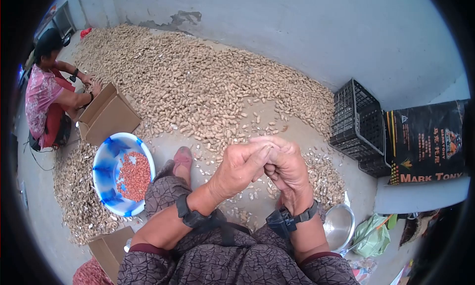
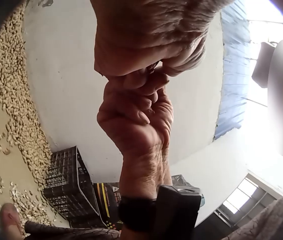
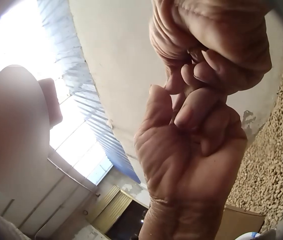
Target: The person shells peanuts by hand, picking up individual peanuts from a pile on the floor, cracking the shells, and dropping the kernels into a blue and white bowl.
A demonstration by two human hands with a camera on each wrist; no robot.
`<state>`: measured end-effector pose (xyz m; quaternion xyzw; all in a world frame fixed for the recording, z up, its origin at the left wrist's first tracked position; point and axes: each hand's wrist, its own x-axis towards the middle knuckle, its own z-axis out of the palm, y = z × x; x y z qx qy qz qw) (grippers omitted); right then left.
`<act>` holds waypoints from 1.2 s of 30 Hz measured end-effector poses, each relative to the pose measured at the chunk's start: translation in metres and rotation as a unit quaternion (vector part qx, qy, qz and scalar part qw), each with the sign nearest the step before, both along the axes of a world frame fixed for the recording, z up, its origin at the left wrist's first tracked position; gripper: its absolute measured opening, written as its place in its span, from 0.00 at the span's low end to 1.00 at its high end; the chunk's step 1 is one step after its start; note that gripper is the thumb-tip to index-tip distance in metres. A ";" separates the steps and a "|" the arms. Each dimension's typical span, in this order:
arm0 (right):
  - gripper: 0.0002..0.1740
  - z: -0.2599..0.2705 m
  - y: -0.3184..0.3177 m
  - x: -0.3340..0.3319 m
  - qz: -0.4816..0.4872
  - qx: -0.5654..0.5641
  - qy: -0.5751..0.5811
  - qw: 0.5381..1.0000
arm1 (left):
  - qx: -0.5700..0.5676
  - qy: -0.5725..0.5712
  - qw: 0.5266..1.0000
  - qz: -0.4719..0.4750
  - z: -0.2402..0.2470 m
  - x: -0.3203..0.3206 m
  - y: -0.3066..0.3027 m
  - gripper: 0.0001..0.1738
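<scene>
My left hand point(image 1: 239, 167) and right hand point(image 1: 287, 167) meet above my lap, fingers curled and fingertips pressed together. Between the fingertips they pinch a small pale piece that looks like a peanut pod point(image 1: 266, 139), mostly hidden by the fingers. In the left wrist view the left hand point(image 2: 146, 35) sits on top of the right hand point(image 2: 139, 120). From the right wrist, the right hand point(image 3: 216, 40) curls over the left hand point(image 3: 191, 150). No pod shows in either wrist view.
A big heap of unshelled peanuts point(image 1: 198, 82) covers the floor ahead. A blue bowl point(image 1: 106, 174) of red kernels lies left of my foot point(image 1: 182, 159). Another person point(image 1: 47, 94) sits by a cardboard box point(image 1: 106, 114). Black crates point(image 1: 356, 122), a black sack point(image 1: 428, 141) and a metal bowl point(image 1: 339, 226) are on the right.
</scene>
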<state>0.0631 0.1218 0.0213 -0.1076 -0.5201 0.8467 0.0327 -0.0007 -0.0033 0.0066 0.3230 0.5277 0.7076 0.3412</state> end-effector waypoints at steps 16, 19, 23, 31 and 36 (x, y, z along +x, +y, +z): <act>0.09 0.010 0.006 -0.005 -0.075 0.097 -0.046 0.991 | -0.007 0.053 0.985 0.162 0.001 0.006 0.017 0.14; 0.07 0.006 0.006 -0.005 -0.067 0.061 -0.049 0.995 | -0.010 0.198 0.956 0.217 -0.006 0.008 0.022 0.13; 0.07 -0.001 -0.002 -0.009 -0.109 0.028 -0.032 0.993 | -0.004 0.200 0.940 0.274 -0.015 0.010 0.030 0.12; 0.05 -0.009 -0.008 -0.009 -0.147 0.012 0.017 0.989 | 0.049 -0.138 0.960 0.240 -0.009 0.008 0.036 0.11; 0.05 -0.005 -0.008 -0.007 -0.162 0.041 0.038 0.985 | 0.085 -0.246 0.955 0.146 -0.012 0.000 0.033 0.11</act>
